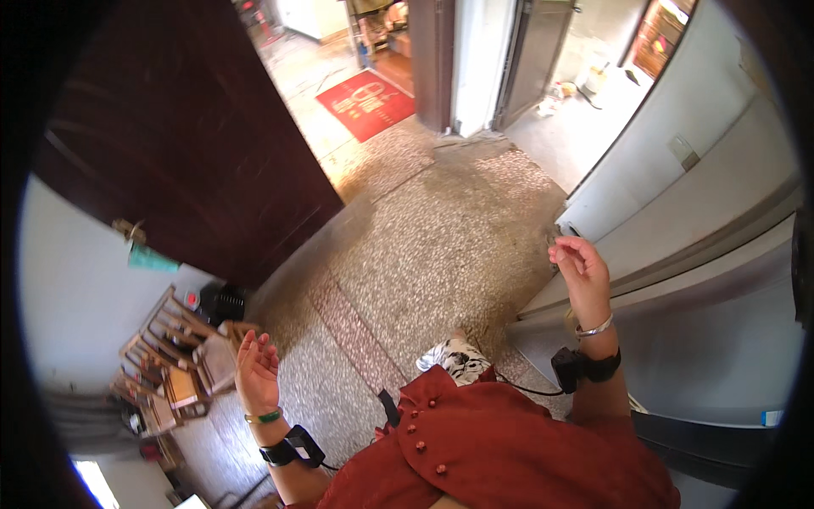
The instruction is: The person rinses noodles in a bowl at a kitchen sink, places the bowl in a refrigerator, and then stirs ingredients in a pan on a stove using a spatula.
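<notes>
My left hand (257, 375) is raised at the lower left, palm up with fingers loosely apart, holding nothing; a green bangle and a strapped black device are on that arm. On the right, my right hand (582, 273) hangs in the air with curled fingers and no object seen in it, near the grey panel (699, 356). A silver bracelet and another strapped black device sit on that forearm. Between the hands lie the speckled stone floor (432, 254) and the front of a red buttoned shirt (470, 439).
A dark red door (191, 140) stands ajar at the left, above wooden chairs (178, 362) by the wall. Ahead, a red mat (367, 105) lies beyond the doorway. A second doorway with a brown door (537, 60) is at the upper right.
</notes>
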A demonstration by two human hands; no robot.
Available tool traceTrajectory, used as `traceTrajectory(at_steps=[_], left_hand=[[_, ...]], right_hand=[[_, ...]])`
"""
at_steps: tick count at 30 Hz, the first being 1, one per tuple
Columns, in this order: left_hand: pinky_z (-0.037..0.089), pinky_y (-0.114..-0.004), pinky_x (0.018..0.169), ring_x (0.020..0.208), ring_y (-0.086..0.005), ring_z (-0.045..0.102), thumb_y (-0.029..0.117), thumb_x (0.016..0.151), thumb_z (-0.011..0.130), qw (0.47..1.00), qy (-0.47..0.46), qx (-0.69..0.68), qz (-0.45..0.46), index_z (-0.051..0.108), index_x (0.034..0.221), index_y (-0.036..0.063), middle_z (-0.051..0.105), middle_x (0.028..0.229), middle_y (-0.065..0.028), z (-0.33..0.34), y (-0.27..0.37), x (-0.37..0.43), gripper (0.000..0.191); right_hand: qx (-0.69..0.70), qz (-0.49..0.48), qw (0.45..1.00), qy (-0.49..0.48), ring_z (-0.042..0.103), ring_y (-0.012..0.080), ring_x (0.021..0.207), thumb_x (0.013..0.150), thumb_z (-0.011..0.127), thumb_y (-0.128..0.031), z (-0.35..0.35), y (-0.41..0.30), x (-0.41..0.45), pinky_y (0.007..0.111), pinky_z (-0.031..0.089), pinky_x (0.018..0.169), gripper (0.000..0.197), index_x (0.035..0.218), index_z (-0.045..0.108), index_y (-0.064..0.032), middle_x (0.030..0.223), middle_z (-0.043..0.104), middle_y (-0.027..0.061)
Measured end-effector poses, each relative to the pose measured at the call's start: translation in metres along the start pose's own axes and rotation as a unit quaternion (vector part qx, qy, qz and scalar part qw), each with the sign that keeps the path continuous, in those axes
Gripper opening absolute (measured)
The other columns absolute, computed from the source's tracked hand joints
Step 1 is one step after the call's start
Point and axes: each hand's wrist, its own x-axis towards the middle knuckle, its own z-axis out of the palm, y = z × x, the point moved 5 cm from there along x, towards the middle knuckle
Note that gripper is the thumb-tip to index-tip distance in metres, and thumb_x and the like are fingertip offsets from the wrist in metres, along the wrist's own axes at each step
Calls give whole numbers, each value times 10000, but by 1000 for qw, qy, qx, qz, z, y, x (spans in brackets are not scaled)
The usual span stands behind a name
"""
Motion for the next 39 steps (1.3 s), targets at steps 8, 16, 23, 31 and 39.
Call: traceTrajectory(at_steps=[8,16,23,31,39], left_hand=[[426,-238,706,785,-133,526,168,832,520,995,-68,54,-48,477,1145,76,552,975,-49,169,-14,163,329],[428,-240,688,774,-134,523,163,836,513,987,-120,88,-65,485,1134,75,554,974,-51,323,-40,293,312],[428,-237,669,767,-137,527,174,819,526,971,-182,85,-127,481,1137,69,544,980,-59,442,-99,416,337],[451,-221,632,738,-139,549,144,824,529,937,-301,103,-145,470,1120,57,549,963,-76,664,-145,519,314],[455,-217,583,685,-123,560,120,838,510,876,-382,159,-247,462,1092,61,554,911,-66,850,-252,537,265]], right_hand=[[-56,16,988,147,552,82,756,814,571,-69,-23,33,127,202,435,675,138,926,558,10,811,582,24],[-81,33,978,188,565,97,756,805,579,-85,-41,63,256,212,444,685,164,939,563,9,812,602,34],[-120,37,959,255,584,110,718,799,577,-72,-90,77,356,227,463,653,144,921,574,3,794,621,55],[-228,76,876,418,545,94,643,749,603,-50,-154,88,430,222,446,608,168,910,589,-5,702,575,34],[-240,149,853,440,553,96,643,748,611,-60,-209,131,502,220,449,606,141,879,599,-9,727,598,53]])
